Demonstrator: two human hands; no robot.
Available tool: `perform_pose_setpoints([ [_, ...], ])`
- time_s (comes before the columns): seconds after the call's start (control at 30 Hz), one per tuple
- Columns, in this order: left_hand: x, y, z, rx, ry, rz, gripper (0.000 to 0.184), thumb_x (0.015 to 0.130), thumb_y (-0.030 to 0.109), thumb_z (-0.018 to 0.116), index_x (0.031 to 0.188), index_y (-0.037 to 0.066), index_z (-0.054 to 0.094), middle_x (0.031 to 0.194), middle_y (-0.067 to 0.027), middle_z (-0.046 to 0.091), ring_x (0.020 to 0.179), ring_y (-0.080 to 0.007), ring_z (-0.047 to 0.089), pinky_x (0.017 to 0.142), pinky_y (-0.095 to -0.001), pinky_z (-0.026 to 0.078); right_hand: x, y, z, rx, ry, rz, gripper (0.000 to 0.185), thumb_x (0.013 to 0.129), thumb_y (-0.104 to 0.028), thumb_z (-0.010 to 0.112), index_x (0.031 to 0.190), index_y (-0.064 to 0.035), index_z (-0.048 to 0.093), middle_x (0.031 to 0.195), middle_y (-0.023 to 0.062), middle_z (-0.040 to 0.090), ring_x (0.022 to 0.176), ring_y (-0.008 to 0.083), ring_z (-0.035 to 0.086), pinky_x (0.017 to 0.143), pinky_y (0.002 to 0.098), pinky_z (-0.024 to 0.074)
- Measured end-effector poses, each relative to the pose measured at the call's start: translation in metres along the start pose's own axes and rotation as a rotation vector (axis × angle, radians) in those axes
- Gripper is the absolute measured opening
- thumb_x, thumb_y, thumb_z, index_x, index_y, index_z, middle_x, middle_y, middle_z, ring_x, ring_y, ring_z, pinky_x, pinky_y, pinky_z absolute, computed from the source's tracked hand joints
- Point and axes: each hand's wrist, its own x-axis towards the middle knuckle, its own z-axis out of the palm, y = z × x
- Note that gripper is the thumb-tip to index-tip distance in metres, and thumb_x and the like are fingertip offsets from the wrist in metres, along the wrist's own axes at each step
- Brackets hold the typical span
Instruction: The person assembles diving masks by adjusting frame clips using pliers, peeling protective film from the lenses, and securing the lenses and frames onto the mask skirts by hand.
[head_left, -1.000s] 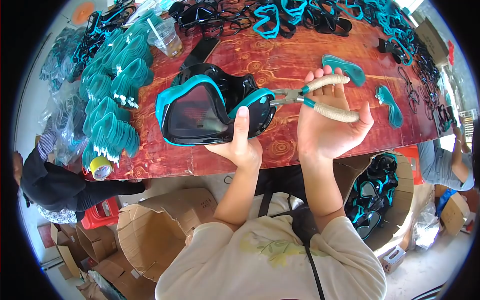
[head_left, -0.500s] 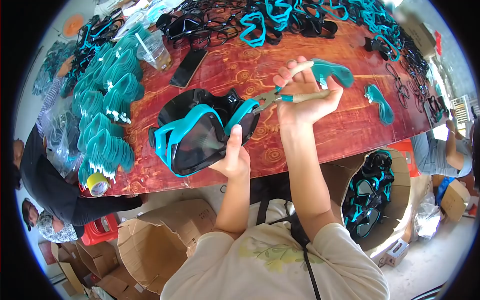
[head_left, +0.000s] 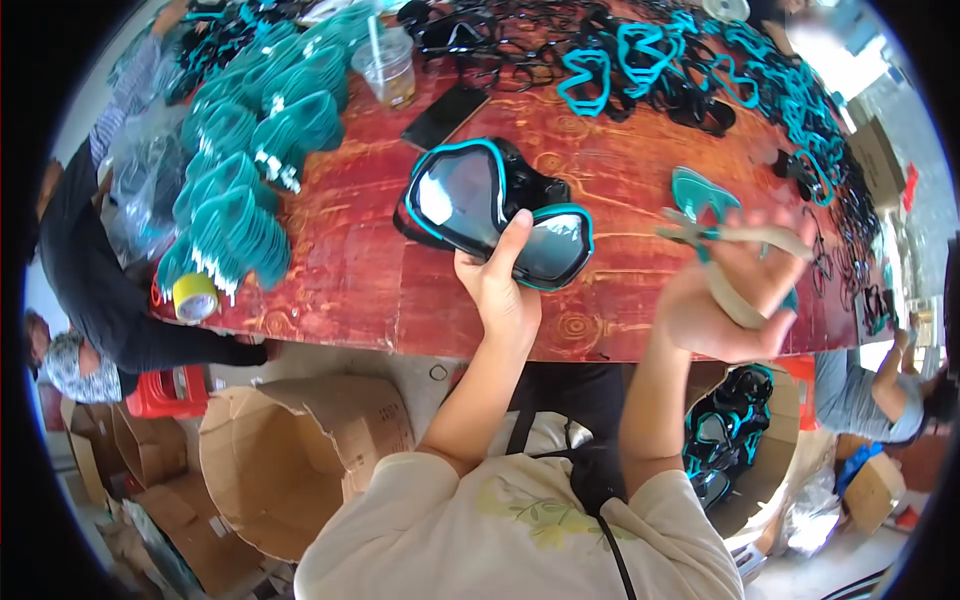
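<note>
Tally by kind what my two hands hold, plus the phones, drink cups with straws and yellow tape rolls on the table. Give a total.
Diving mask, left hand: 1
Pliers, right hand: 1
Phone: 1
Drink cup: 1
Yellow tape roll: 1
Total: 5

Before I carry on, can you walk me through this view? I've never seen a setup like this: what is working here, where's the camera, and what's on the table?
There's no machine: a person works with two bare hands. The camera sits on their head, looking forward and down, so their left is picture left.

The left hand holds a dark mask with teal trim. The right hand, slightly blurred, loosely holds pliers, apart from the mask.

On the red table, teal pieces are stacked at left, near yellow tape. Beyond the mask are a phone and a cup. Black and teal frames crowd the far side.
</note>
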Motion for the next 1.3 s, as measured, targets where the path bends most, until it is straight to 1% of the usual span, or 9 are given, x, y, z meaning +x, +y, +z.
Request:
perform_pose_setpoints([
  [0.17,-0.004,0.003,-0.002,-0.010,-0.038,0.021,0.035,0.074,-0.009,0.075,0.103,0.005,0.062,0.094,-0.0024,0.067,0.081,-0.0111,0.064,0.075,-0.0275,0.052,0.012,-0.007,-0.037,-0.242,-0.350,0.024,0.081,0.086,-0.057,0.044,0.139,0.0046,0.038,0.121,0.0180,0.052,0.100,0.0258,0.052,0.091,0.0398,0.0427],
  [0.33,-0.009,0.003,-0.004,0.037,-0.059,0.100,0.042,0.070,-0.011,0.077,0.106,0.004,0.061,0.098,-0.0037,0.066,0.082,-0.0117,0.065,0.079,-0.0278,0.053,0.000,0.011,-0.095,-0.952,-0.856,-0.228,0.078,0.080,-0.042,0.066,0.136,0.0063,0.040,0.125,0.0194,0.047,0.109,0.0291,0.048,0.084,0.0387,0.0462],
  [0.47,-0.014,0.002,-0.007,0.063,-0.117,0.115,0.042,0.070,-0.012,0.077,0.106,0.003,0.062,0.099,-0.0045,0.067,0.084,-0.0115,0.065,0.078,-0.0275,0.053,-0.011,0.017,-0.120,-0.972,-0.922,-0.004,0.068,0.083,-0.029,0.065,0.137,0.0051,0.039,0.123,0.0205,0.048,0.112,0.0297,0.048,0.088,0.0418,0.0457],
  [0.6,-0.018,-0.004,-0.007,0.086,-0.172,0.132,0.042,0.070,-0.010,0.078,0.107,0.002,0.061,0.101,-0.0056,0.066,0.086,-0.0118,0.065,0.079,-0.0274,0.053,-0.001,0.007,-0.093,-0.404,-0.490,0.313,0.083,0.080,-0.051,0.056,0.140,0.0044,0.037,0.121,0.0169,0.053,0.103,0.0255,0.054,0.091,0.0363,0.0425],
  [0.67,-0.023,-0.009,-0.008,0.144,-0.200,0.137,0.043,0.069,-0.008,0.080,0.107,0.001,0.061,0.102,-0.0059,0.066,0.087,-0.0121,0.064,0.080,-0.0277,0.053,0.013,-0.021,-0.034,-0.086,-0.264,0.417,0.096,0.077,-0.062,0.052,0.143,0.0056,0.032,0.127,0.0196,0.050,0.107,0.0262,0.053,0.093,0.0397,0.0419],
  [0.77,-0.032,-0.014,-0.013,0.283,-0.232,0.140,0.045,0.067,-0.002,0.084,0.106,0.000,0.060,0.102,-0.0066,0.066,0.088,-0.0137,0.064,0.081,-0.0285,0.052,0.030,-0.030,0.012,0.410,-0.533,0.405,0.104,0.077,-0.067,0.049,0.146,0.0078,0.024,0.134,0.0223,0.044,0.110,0.0276,0.049,0.094,0.0412,0.0400],
  [0.9,-0.040,-0.013,-0.015,0.368,-0.333,0.229,0.045,0.067,-0.002,0.082,0.106,-0.003,0.060,0.103,-0.0086,0.066,0.089,-0.0155,0.065,0.082,-0.0300,0.052,0.033,-0.011,0.040,0.499,-0.803,0.283,0.110,0.075,-0.069,0.050,0.147,0.0084,0.020,0.135,0.0236,0.041,0.111,0.0277,0.047,0.092,0.0404,0.0389],
  [1.2,-0.037,-0.010,-0.014,0.449,-0.400,0.338,0.043,0.066,-0.002,0.081,0.105,-0.004,0.062,0.098,-0.0091,0.068,0.084,-0.0154,0.066,0.078,-0.0299,0.054,0.011,-0.034,0.073,0.190,-0.351,0.419,0.104,0.076,-0.065,0.047,0.144,0.0098,0.025,0.129,0.0228,0.044,0.104,0.0264,0.047,0.083,0.0393,0.0417],
  [1.3,-0.043,-0.007,-0.012,0.534,-0.423,0.433,0.039,0.066,-0.001,0.082,0.100,-0.003,0.064,0.095,-0.0078,0.069,0.082,-0.0137,0.066,0.075,-0.0293,0.054,0.027,-0.021,0.046,0.574,-0.581,0.479,0.091,0.077,-0.058,0.046,0.137,0.0098,0.035,0.118,0.0198,0.048,0.096,0.0254,0.047,0.076,0.0368,0.0407],
])
